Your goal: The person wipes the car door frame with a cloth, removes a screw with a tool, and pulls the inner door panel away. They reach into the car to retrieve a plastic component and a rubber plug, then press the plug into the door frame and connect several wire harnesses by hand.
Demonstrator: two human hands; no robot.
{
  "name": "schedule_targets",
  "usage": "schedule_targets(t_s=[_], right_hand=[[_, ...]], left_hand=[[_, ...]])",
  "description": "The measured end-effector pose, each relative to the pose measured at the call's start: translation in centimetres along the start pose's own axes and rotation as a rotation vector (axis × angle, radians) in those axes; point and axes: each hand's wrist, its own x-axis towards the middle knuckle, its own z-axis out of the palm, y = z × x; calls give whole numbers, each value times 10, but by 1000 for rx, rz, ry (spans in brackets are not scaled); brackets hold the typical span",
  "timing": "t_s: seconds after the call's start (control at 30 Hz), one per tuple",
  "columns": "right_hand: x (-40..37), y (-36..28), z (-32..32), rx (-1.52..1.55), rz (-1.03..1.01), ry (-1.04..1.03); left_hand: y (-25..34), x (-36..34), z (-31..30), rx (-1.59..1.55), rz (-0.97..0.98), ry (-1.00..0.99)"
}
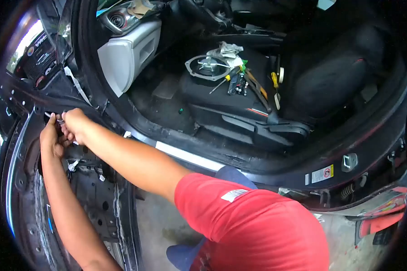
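Observation:
Both my hands are together at the upper corner of a stripped car door (106, 180), close to the door frame. My left hand (51, 137) has its thumb and fingers closed near a thin, light-grey, cable-like piece (60, 120). Right beside it, my right hand (75, 125) pinches at the same piece with curled fingers. The hands hide most of it, so its kind does not show. Below them, a white connector (73, 165) hangs at the bare inner door panel.
On the black car seat (230, 101) lie a round speaker (208, 67), crumpled plastic (230, 50), a yellow-handled screwdriver (226, 79), pliers (257, 90) and other tools. The door sill (190, 158) runs alongside my right arm. A blue pen-like item (50, 220) rests on the door.

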Motion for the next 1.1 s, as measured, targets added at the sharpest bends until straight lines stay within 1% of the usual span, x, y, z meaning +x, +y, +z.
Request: schedule_targets(t_s=[0.07,0.1,0.13,0.2,0.23,0.33,0.37,0.4,0.47,0.5,0.53,0.57,0.6,0.63,0.7,0.73,0.77,0.8,0.83,0.87,0.93,0.97,1.0,1.07,1.1], right_hand=[[1,-2,-6,37,197,-40],[-1,-3,-11,-56,154,-61],[-1,4,-5,-64,161,-72],[-31,16,11,-1016,-815,496],[-70,0,21,-984,-693,408],[-42,14,18,-899,-696,442],[-28,19,19,-904,-642,463],[-20,19,22,-697,-470,388],[9,36,27,-395,-468,399],[12,25,16,-203,-200,174],[12,15,6,-5,72,-50],[-12,2,8,23,75,-94],[-22,-3,10,-83,49,-95],[-26,-4,12,-127,6,-104],[-41,-6,15,-417,-220,-52],[-67,-9,28,-553,-437,201],[-40,8,15,-903,-925,383],[-56,-6,16,-946,-685,200],[-63,-7,14,-972,-733,199],[-65,-6,16,-999,-781,202],[-47,-1,12,-939,-765,201],[-42,-1,11,-596,-549,112],[-29,-1,6,-257,-328,27],[-16,-2,-7,248,49,-240],[-17,-1,-14,171,65,-311]], left_hand=[[1,-12,7,1,8,15],[5,-16,9,-17,31,30],[6,-6,2,-25,35,42],[-6,31,-18,-55,55,-74],[-8,37,-15,-155,68,-60],[-6,22,-10,-127,50,-29],[-10,29,-13,-149,66,-63],[-8,26,-13,-150,64,-57],[-6,17,-5,-93,49,-63],[-1,-2,9,-90,42,31],[-5,13,-5,-13,38,26],[-6,12,-5,-57,-2,-20],[-3,9,-6,-104,-32,-53],[-1,7,-5,-103,11,-50],[-5,5,-5,-86,100,-47],[-6,5,-4,-74,149,-56],[-5,4,2,-112,125,-4],[-5,1,7,-150,100,43],[-2,-8,8,-118,92,43],[-4,-1,5,-107,103,44],[-3,13,-11,1,64,-53],[5,-24,8,-36,74,-3],[6,-28,8,-77,52,-48],[7,-20,1,-65,25,-106],[7,-20,1,-65,27,-104]])
